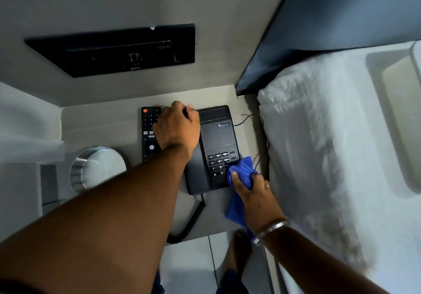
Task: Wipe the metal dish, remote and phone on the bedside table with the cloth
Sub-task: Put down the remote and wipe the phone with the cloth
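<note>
A black desk phone (217, 139) sits on the bedside table (102, 125). My left hand (176, 127) is closed around the top of its handset on the phone's left side. My right hand (252, 188) holds a blue cloth (241, 168) bunched against the lower right corner of the keypad. A black remote (148, 132) lies just left of the phone, partly hidden by my left hand. A round metal dish (98, 168) stands at the table's left front, partly behind my left forearm.
The phone's coiled cord (191, 221) runs off the table's front edge. Thin wires (259, 134) hang between table and bed. A white bed (330, 157) borders the right side. A black panel (114, 50) is set in the wall behind. My foot (237, 250) stands on the tiled floor.
</note>
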The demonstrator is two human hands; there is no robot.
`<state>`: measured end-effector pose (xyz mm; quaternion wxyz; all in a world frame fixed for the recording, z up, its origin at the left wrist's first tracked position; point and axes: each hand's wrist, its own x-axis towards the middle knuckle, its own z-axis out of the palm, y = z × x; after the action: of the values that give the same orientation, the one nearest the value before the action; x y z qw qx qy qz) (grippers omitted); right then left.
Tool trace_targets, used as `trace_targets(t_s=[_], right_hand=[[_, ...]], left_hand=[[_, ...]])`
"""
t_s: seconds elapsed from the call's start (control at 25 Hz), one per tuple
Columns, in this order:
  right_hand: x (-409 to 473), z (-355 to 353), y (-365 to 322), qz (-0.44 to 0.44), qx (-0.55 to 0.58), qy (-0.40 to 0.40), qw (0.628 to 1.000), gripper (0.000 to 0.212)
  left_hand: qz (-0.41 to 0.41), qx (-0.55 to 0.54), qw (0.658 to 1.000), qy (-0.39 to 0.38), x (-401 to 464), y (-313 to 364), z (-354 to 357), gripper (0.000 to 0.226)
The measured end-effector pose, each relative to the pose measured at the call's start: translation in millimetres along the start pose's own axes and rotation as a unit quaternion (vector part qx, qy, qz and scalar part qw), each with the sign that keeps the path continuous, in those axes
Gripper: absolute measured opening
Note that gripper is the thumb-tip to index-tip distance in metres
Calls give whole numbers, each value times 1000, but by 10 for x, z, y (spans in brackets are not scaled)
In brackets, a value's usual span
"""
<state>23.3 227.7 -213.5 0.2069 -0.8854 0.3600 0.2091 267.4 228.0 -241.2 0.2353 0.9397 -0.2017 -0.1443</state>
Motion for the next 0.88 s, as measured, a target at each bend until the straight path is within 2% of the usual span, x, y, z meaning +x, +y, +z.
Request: trace_targets(t_s=[0.08, 0.16, 0.28, 0.36, 0.48, 0.56, 0.64, 0.68, 0.76, 0.88], right_hand=[[-63, -129, 52, -15, -6, -5, 1000, 76], [93, -397, -23, -73, -17, 59, 995, 73], [451, -661, -437, -195, -60, 118, 972, 66], [619, -639, -715, -214, -105, 127, 963, 61], [343, -235, -814, -214, -132, 90, 964, 63], [-40, 95, -734, -234, -124, -1, 964, 59], [-287, 248, -602, -193, -67, -77, 976, 61], [-351, 245, -557, -167, -49, -72, 982, 67], [-438, 131, -464, -138, -32, -1, 990, 72], [-378, -256, -324, -84, 39, 104, 990, 59]], left_hand=[[-2, 8, 1000, -22, -8, 9, -38, 38], [16, 25, 998, -59, 56, 3, -97, 40], [63, 69, 986, -136, 225, -101, -187, 39], [67, 39, 983, -165, 285, -140, -192, 40], [70, -2, 988, -140, 282, -187, -156, 44], [88, 12, 989, -114, 236, -211, -146, 45], [97, 34, 989, -107, 235, -199, -154, 47], [101, 43, 988, -111, 239, -181, -175, 50], [97, 60, 988, -101, 163, -189, -208, 60], [46, 10, 999, -8, -370, -280, -270, 70]])
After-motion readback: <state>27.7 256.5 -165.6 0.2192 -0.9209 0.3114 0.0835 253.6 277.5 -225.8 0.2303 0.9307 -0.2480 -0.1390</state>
